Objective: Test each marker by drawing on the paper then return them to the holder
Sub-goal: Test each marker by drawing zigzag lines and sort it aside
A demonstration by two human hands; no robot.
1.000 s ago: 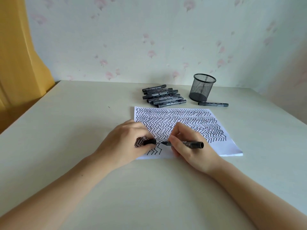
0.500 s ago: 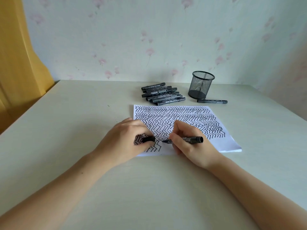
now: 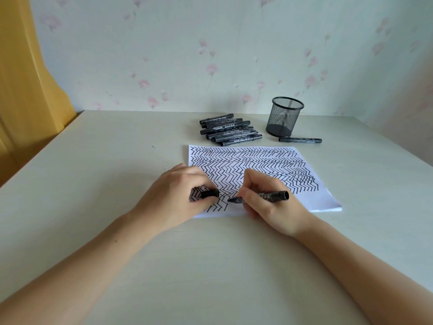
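A white sheet of paper point(image 3: 323, 198) lies mid-table, covered with rows of black zigzag lines. My right hand point(image 3: 269, 207) grips an uncapped black marker point(image 3: 271, 196), its tip pointing left onto the paper near the sheet's lower left. My left hand point(image 3: 178, 195) rests on the paper's left edge and pinches the black marker cap point(image 3: 209, 194), a short gap from the tip. A pile of several black markers point(image 3: 230, 133) lies behind the paper. One more black marker point(image 3: 300, 140) lies in front of the black mesh holder point(image 3: 284, 117).
The pale table point(image 3: 93, 184) meets a flowered wall at the back. A yellow curtain point(image 3: 25, 90) hangs beyond the table's left edge.
Both hands hold the same grips. The marker tip has shifted only slightly along the lowest zigzag row; the view has tilted a little.
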